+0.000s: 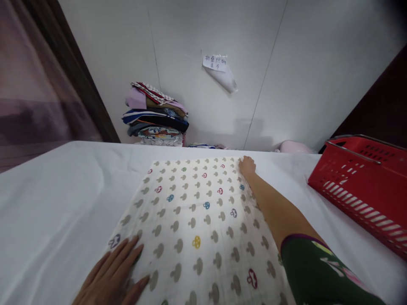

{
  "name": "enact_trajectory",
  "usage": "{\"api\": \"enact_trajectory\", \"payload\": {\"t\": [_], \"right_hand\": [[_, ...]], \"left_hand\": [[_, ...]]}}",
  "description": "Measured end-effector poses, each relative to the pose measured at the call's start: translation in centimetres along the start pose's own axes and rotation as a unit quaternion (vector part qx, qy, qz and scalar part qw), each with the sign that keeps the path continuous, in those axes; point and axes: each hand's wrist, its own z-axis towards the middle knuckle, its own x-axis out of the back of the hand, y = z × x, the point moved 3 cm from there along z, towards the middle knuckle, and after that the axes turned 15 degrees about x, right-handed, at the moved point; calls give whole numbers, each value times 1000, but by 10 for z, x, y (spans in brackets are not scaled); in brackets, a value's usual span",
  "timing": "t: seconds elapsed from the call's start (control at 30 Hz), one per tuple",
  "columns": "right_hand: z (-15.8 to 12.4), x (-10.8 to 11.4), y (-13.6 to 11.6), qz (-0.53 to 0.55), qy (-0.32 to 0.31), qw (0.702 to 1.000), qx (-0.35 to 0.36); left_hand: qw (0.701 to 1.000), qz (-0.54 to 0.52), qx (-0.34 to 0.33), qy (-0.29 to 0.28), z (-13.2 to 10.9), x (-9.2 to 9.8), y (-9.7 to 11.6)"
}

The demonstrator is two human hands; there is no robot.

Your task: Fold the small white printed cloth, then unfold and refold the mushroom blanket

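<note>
A cream cloth (197,212) printed with grey and coloured mushrooms lies spread on the white-covered table, its near end running out of view at the bottom. My left hand (114,273) rests flat on its near left side, fingers apart. At the far right corner of the cloth, my right hand (247,165) is closed, the fingers curled onto the fabric edge. My right forearm reaches along the cloth's right edge, with a dark green flowered sleeve (318,271).
A red plastic basket (365,190) with metal handles stands on the right. Folded clothes (157,114) are stacked beyond the table's far edge (95,143). A paper note (215,62) hangs on the wall, a curtain (34,76) at left, and a pink object (294,146) sits behind.
</note>
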Motion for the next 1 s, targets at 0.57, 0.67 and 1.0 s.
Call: {"api": "enact_trajectory", "payload": {"t": [0.57, 0.67, 1.0], "right_hand": [[-83, 4, -45, -16, -143, 972, 187], [-128, 17, -39, -3, -154, 967, 205], [-280, 72, 1, 53, -157, 962, 219]], "left_hand": [[1000, 18, 10, -22, 4, 20, 19], [1000, 0, 14, -28, 4, 20, 20], [993, -89, 50, -63, 12, 25, 23]]}}
